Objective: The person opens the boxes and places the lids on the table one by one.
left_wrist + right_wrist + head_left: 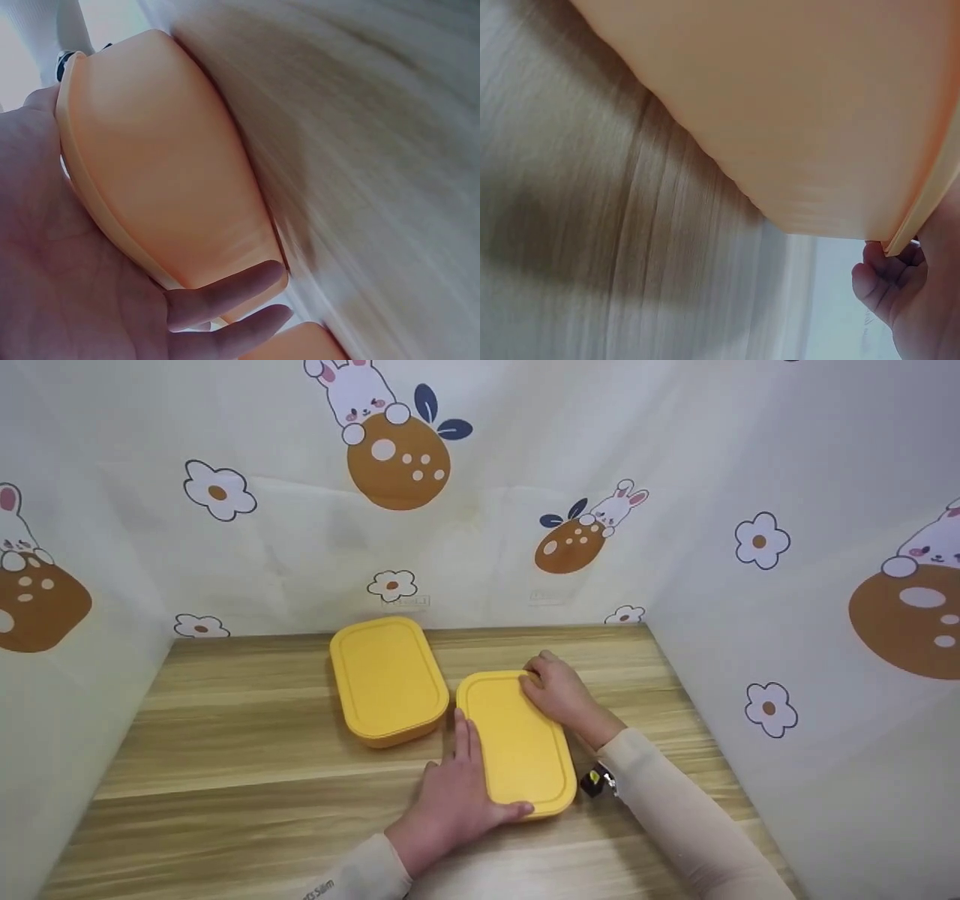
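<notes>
A yellow lidded food container (pixel 517 742) stands on the wooden table in the head view, slightly tilted from straight ahead. My left hand (pixel 450 802) braces its left side with straight fingers, while the thumb lies along the near end. In the left wrist view those fingers (pixel 225 294) stretch along the container's smooth wall (pixel 165 150). At the far right corner, my right hand (pixel 562 690) pinches the lid's rim with curled fingers. The right wrist view shows the fingertips (pixel 877 281) at the lid's edge (pixel 922 202). The lid appears seated on the container.
A second yellow lidded container (pixel 390 679) stands just left and farther back. Patterned cloth walls (pixel 487 540) enclose the wood-grain table (pixel 225 735) at the back and sides. A small black object (pixel 596 780), partly hidden, shows beside the right sleeve (pixel 682 817).
</notes>
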Tool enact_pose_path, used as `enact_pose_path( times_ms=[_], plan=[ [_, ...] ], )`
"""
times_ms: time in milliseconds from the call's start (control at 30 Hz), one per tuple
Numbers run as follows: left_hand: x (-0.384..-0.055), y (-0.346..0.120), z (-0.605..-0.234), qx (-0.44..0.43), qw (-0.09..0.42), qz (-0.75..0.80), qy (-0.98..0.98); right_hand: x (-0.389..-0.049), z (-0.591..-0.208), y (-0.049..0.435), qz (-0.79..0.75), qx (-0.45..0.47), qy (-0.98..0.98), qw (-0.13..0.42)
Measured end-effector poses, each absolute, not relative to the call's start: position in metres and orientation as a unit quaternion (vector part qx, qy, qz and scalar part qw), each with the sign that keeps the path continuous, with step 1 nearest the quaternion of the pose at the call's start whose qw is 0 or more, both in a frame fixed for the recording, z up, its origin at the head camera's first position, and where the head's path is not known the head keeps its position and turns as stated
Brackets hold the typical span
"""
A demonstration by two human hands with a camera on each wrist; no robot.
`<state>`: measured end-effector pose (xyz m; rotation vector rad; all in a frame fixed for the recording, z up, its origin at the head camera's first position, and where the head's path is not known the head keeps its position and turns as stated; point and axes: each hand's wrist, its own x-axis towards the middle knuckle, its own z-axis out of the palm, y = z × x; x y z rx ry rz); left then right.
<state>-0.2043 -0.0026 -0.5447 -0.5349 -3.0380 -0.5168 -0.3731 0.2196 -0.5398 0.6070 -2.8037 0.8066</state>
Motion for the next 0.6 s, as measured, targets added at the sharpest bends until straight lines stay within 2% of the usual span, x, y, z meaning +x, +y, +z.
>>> enact_pose_path(
  times_ms=[600],
  plan=[
    [-0.2029,-0.0011,-0.5407,-0.168,-0.005,-0.155,-0.974,-0.3723,-0.5335,0.2201,0.231,0.212,-0.946,0.077]
  ],
)
